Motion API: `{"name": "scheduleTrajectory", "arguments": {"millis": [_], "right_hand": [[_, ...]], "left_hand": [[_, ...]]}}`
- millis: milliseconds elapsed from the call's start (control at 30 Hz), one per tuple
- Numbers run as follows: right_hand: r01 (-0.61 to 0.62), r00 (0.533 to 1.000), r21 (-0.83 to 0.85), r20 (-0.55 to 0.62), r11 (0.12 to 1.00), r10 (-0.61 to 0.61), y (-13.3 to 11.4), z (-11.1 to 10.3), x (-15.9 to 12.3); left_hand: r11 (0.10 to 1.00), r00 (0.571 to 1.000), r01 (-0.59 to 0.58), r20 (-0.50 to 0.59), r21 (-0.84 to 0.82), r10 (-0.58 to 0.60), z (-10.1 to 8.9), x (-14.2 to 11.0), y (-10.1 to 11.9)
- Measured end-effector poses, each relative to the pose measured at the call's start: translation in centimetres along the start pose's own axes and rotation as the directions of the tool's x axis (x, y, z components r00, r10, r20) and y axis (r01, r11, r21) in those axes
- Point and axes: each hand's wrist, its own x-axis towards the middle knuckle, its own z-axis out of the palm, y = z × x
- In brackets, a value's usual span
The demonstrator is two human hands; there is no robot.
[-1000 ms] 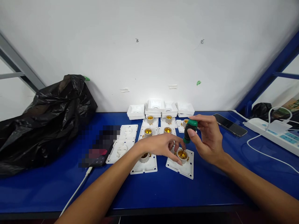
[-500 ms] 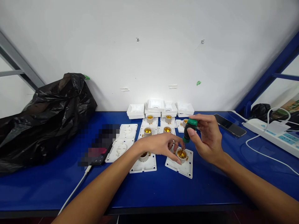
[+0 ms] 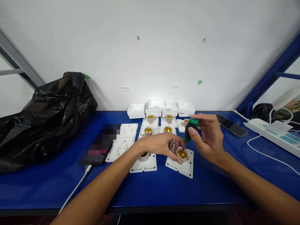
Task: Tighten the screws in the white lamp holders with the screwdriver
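Note:
My right hand (image 3: 208, 139) grips a short screwdriver (image 3: 188, 130) with a green and black handle, held upright with its tip down inside the brass socket of a white square lamp holder (image 3: 181, 161) on the blue table (image 3: 164, 190). My left hand (image 3: 161, 145) pinches the rim of that socket from the left. A second lamp holder (image 3: 144, 162) lies just left of it, partly under my left wrist.
More lamp holders (image 3: 148, 131) and white plates (image 3: 127, 131) lie behind, with white covers (image 3: 156, 106) stacked at the wall. A black bag (image 3: 47, 115) fills the left. A phone (image 3: 231, 125) and a power strip (image 3: 274, 134) with cables lie right; another cabled phone (image 3: 98, 156) lies left.
Both hands stay on the same lamp holder with the screwdriver tip in its socket. The view has shifted very slightly; nothing else moved.

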Motion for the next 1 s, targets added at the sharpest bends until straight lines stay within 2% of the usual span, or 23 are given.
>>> {"name": "scheduleTrajectory", "arguments": {"millis": [567, 733, 1000], "right_hand": [[-0.018, 1.000, -0.011, -0.013, 1.000, 0.018, -0.22, 0.02, 0.10], [-0.061, 0.997, 0.013, 0.046, 0.998, 0.061, -0.31, -0.18, 0.12], [-0.011, 0.999, 0.005, 0.049, 1.000, 0.011, -0.79, -0.05, 0.58]], "left_hand": [[0.999, 0.999, -0.033, -0.014, 0.016, 0.034, 0.10, -0.10, 0.16], [0.999, 0.999, -0.047, -0.016, 0.023, 0.047, 0.12, -0.08, 0.06], [0.999, 1.000, -0.023, -0.018, 0.031, 0.023, 0.06, -0.06, -0.01]]}}
